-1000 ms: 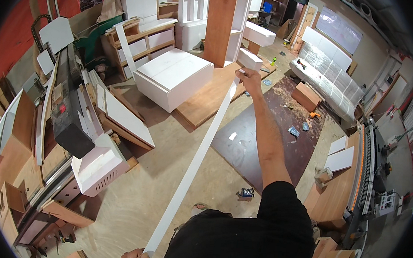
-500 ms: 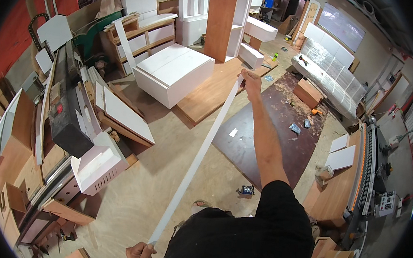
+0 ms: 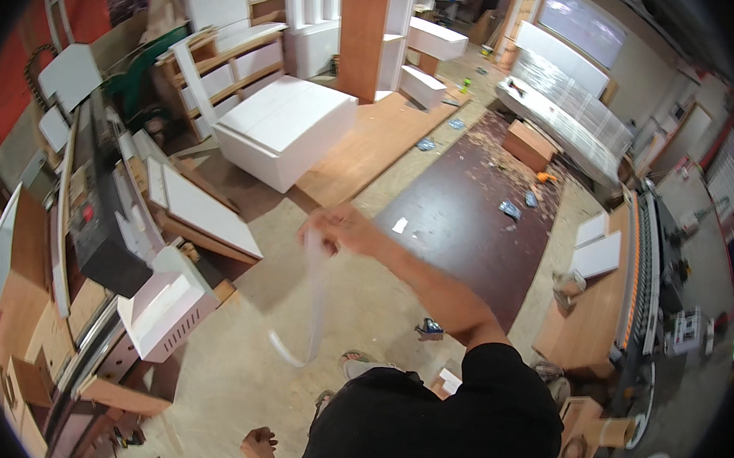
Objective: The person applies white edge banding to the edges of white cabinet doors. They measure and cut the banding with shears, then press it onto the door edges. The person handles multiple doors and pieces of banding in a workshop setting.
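In front of me my right hand (image 3: 333,229) is closed on one end of a thin white strip, which looks like edge banding (image 3: 319,311). The strip hangs below the hand and curls up at its lower end, a little blurred by motion. Low in the view, my left hand (image 3: 259,448) is apart from the strip, its fingers loosely bent and holding nothing. A low white cabinet box (image 3: 294,117) lies beyond the right hand on a wide brown wooden board (image 3: 372,157).
Right of centre a dark sheet (image 3: 462,202) lies on the floor, with wood shavings and small packets on it. Panels and a white slotted box (image 3: 175,318) crowd the left side. A long edge-banding-like machine (image 3: 645,274) runs along the right. A tall brown-sided cabinet (image 3: 363,37) stands behind.
The strip was stretched taut between both hands; now its lower end is loose and curling. My right hand has come nearer and to the left. My left hand has let go.
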